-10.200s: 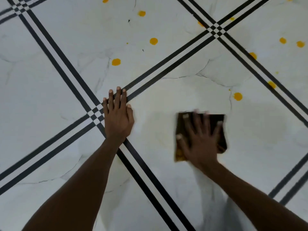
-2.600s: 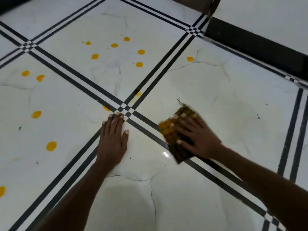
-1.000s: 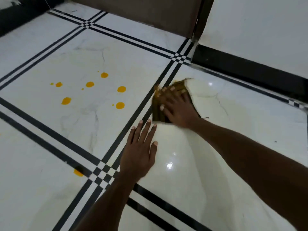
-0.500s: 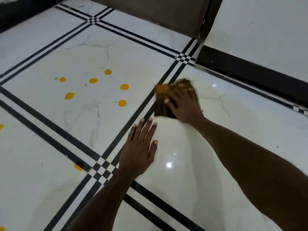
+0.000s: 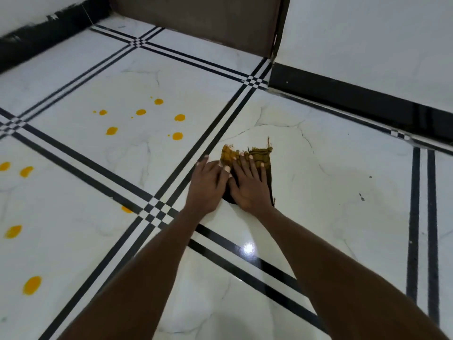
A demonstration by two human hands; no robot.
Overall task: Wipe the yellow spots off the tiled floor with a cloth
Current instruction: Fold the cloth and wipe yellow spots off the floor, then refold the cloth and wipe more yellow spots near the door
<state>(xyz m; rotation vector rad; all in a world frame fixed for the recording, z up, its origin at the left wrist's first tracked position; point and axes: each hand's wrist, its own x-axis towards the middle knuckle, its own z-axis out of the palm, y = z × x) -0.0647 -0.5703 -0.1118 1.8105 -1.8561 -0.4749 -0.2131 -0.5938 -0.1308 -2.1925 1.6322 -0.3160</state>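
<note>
My right hand [image 5: 248, 187] presses flat on a dark brown cloth [image 5: 263, 158] with yellow stains and a frayed far edge, lying on a white marble tile. Its fingers are spread over the cloth. My left hand [image 5: 207, 186] lies flat on the floor right beside it, fingers together, touching the cloth's left edge. Several yellow spots [image 5: 177, 136] dot the tile to the far left. More yellow spots [image 5: 31, 285] sit on the left tile, and one spot [image 5: 127, 209] lies by the checkered crossing.
Black double lines [image 5: 196, 148] cross the white floor and meet at a checkered crossing [image 5: 158, 209]. A brown door [image 5: 196, 18] stands at the back. A white wall with black skirting [image 5: 355, 94] runs along the right.
My right hand has pulled the cloth back toward me and to the right, off the black lines. My left hand now sits close against the cloth. The view has shifted.
</note>
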